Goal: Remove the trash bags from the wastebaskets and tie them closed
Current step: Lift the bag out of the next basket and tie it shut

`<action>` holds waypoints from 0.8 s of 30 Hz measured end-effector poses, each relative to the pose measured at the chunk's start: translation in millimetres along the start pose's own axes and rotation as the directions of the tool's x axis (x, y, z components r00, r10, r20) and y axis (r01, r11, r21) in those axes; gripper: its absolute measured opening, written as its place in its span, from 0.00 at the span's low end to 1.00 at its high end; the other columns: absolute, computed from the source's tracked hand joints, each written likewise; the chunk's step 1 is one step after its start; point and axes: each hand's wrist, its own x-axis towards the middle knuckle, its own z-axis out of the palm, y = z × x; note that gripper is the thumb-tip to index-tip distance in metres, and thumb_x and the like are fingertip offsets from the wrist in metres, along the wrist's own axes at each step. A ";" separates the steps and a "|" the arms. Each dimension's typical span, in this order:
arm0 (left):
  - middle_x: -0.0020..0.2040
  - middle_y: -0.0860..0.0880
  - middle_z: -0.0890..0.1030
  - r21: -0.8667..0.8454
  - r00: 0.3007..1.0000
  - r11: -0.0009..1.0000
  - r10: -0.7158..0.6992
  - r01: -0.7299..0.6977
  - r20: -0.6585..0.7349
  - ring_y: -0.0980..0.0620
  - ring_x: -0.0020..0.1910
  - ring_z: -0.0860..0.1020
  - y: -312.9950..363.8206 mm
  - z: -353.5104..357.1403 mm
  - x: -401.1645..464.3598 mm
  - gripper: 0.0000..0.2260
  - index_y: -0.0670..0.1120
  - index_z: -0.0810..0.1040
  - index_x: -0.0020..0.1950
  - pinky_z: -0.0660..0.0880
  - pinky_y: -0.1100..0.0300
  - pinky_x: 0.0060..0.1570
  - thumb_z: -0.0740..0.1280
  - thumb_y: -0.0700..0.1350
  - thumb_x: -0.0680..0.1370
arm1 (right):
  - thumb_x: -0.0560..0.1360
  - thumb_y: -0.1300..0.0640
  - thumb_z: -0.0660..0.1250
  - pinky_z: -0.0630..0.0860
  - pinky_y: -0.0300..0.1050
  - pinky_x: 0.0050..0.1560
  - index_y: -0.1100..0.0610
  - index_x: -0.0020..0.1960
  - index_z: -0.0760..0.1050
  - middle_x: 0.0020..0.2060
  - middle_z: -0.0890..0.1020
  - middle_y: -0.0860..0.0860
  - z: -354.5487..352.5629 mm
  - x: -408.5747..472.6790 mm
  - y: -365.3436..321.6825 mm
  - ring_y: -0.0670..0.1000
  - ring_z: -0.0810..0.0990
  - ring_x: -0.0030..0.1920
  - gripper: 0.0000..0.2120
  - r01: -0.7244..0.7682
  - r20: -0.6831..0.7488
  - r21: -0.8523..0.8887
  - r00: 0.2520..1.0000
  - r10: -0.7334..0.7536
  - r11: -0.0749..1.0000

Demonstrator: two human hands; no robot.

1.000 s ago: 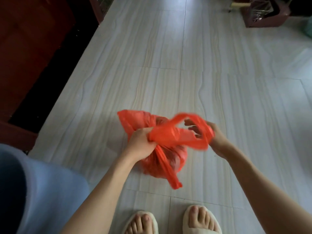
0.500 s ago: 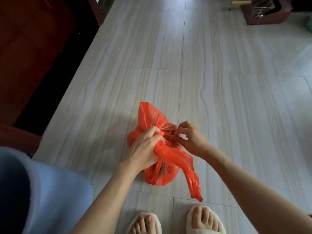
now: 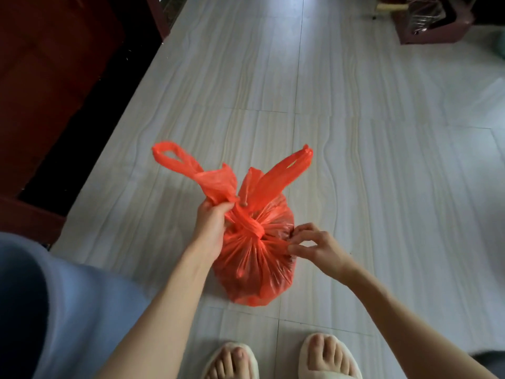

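A full orange trash bag [image 3: 255,266] hangs just above the pale tiled floor in front of my feet. Its neck is twisted into a knot [image 3: 250,228], and two handle loops stick up and outward above it. My left hand [image 3: 211,225] grips the gathered plastic just left of the knot, at the base of the left loop. My right hand [image 3: 314,246] pinches a fold of the bag's skin at the right side, just below the knot.
A dark red wooden door and frame [image 3: 54,86] run along the left. A dark red wastebasket [image 3: 431,20] with a clear liner stands at the far upper right. A light blue rounded object [image 3: 54,305] fills the lower left. My slippered feet [image 3: 278,356] stand below the bag.
The handles, loose and being crossed a second ago, are now pulled into a knot with both loops sticking up. My right hand left the knot and pinches the bag's right side.
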 end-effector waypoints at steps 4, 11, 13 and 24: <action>0.45 0.49 0.83 0.279 0.988 0.949 0.128 -0.148 0.089 0.59 0.42 0.81 -15.5 -5.9 -3.9 0.12 0.46 0.71 0.58 0.76 0.71 0.43 0.57 0.33 0.78 | 0.72 0.64 0.68 0.69 0.25 0.38 0.52 0.43 0.75 0.46 0.75 0.51 3.6 0.5 -20.7 0.43 0.75 0.41 0.07 0.082 -0.051 -0.091 0.995 -0.087 0.992; 0.65 0.44 0.76 0.696 0.973 0.688 0.063 -0.203 0.221 0.50 0.66 0.71 -9.3 -17.2 -5.3 0.17 0.43 0.71 0.66 0.65 0.65 0.62 0.55 0.49 0.81 | 0.71 0.53 0.70 0.71 0.38 0.35 0.50 0.52 0.73 0.33 0.74 0.47 20.2 19.8 -66.4 0.46 0.73 0.34 0.12 0.042 0.009 0.144 0.999 -0.043 0.989; 0.67 0.44 0.74 0.730 0.972 0.658 0.013 -0.185 0.234 0.48 0.69 0.70 -13.7 -16.6 -2.7 0.20 0.46 0.71 0.68 0.64 0.56 0.69 0.55 0.54 0.80 | 0.73 0.53 0.68 0.69 0.36 0.30 0.54 0.47 0.74 0.33 0.76 0.47 21.4 25.8 -73.2 0.45 0.72 0.31 0.06 -0.054 -0.028 0.310 0.997 0.066 0.949; 0.21 0.51 0.76 0.590 0.953 0.799 -0.073 -0.121 0.293 0.56 0.20 0.72 -9.5 -10.1 -13.2 0.23 0.37 0.79 0.40 0.70 0.61 0.26 0.59 0.56 0.79 | 0.81 0.58 0.52 0.69 0.34 0.22 0.61 0.40 0.68 0.26 0.84 0.51 6.7 33.4 -73.3 0.46 0.75 0.21 0.13 -0.103 -0.054 0.810 0.967 0.248 0.577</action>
